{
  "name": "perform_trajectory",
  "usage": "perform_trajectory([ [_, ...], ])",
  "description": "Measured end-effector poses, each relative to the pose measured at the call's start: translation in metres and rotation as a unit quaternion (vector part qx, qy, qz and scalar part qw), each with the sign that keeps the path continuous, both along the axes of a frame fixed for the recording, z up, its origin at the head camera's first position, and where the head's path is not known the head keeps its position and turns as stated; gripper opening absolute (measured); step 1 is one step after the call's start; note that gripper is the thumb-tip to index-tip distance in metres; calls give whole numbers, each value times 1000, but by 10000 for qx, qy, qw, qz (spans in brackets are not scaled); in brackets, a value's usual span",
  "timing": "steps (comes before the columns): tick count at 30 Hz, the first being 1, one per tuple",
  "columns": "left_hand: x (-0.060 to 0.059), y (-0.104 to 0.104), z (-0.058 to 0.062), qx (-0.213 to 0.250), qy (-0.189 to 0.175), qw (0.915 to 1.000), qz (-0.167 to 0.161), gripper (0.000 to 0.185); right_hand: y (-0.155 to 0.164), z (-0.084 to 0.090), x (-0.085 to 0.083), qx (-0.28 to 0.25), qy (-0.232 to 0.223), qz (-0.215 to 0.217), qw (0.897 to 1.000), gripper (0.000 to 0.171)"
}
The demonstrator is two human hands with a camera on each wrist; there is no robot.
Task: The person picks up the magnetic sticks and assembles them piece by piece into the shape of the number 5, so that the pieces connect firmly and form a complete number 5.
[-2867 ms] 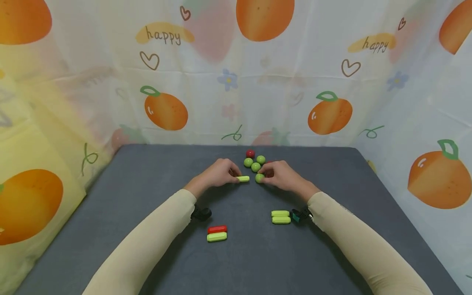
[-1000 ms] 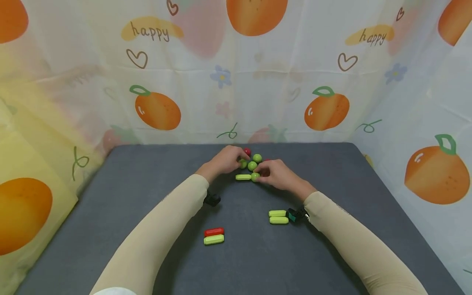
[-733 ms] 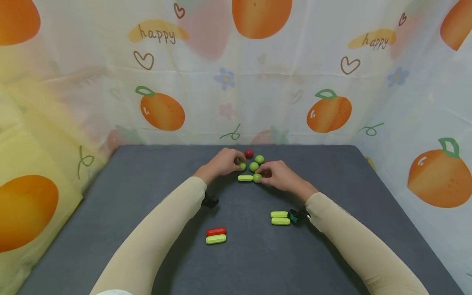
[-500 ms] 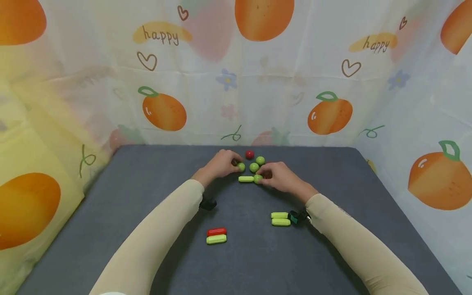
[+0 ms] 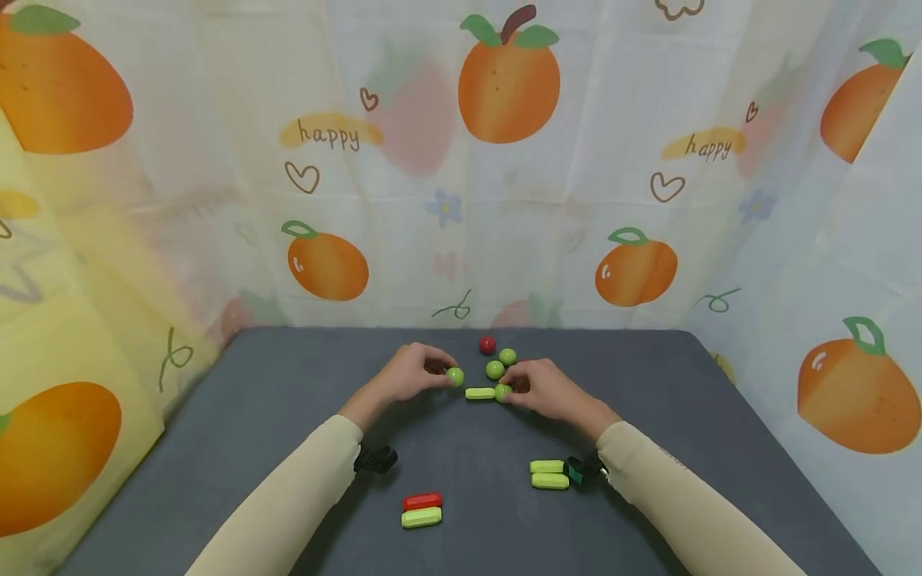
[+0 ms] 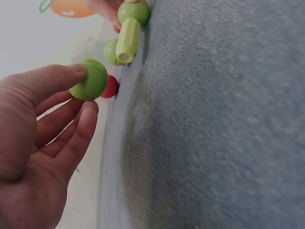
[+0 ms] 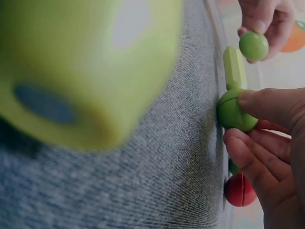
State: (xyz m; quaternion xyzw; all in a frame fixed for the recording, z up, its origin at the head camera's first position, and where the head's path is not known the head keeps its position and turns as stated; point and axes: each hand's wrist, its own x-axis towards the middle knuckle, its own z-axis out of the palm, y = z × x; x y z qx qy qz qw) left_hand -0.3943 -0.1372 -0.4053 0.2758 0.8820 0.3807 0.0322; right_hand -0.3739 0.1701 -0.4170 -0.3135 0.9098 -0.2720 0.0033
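Note:
My left hand (image 5: 412, 373) pinches a green ball (image 6: 91, 81) between thumb and fingertips, held left of the other pieces. In the right wrist view this ball stands off the free end of a yellow-green rod (image 7: 234, 67). My right hand (image 5: 551, 390) pinches a second green ball (image 7: 234, 110) between thumb and fingers. The rod lies end-on against that ball, pointing left, and its free end shows a small round metal face in the left wrist view. Just behind are two loose green balls (image 5: 495, 370) and a red ball (image 5: 487, 345).
A red rod (image 5: 422, 502) and a yellow-green rod (image 5: 421, 518) lie side by side at front left. Two more yellow-green rods (image 5: 550, 481) lie by the right wrist's camera. Another red ball (image 7: 240, 190) sits behind the right hand. A printed curtain (image 5: 519, 264) backs the grey table (image 5: 274, 416).
My left hand has let go of the rod at the green ball, taken a green ball from the cluster and drawn it left. The right hand keeps its ball; the head view has tilted up.

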Motion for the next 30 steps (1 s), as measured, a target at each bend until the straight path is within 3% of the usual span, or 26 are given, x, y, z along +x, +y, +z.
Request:
perform_trajectory([
  [9, 10, -11, -10, 258, -233, 9992, -184, 27, 2, -5, 3, -97, -21, 91, 9999, 21],
  [19, 7, -17, -16, 193, -273, 9986, -401, 25, 2, -3, 3, -213, 67, 143, 9996, 21],
  [30, 11, -13, -28, 362, -464, 9975, -381, 25, 2, -4, 3, -220, -5, 80, 9997, 22],
])
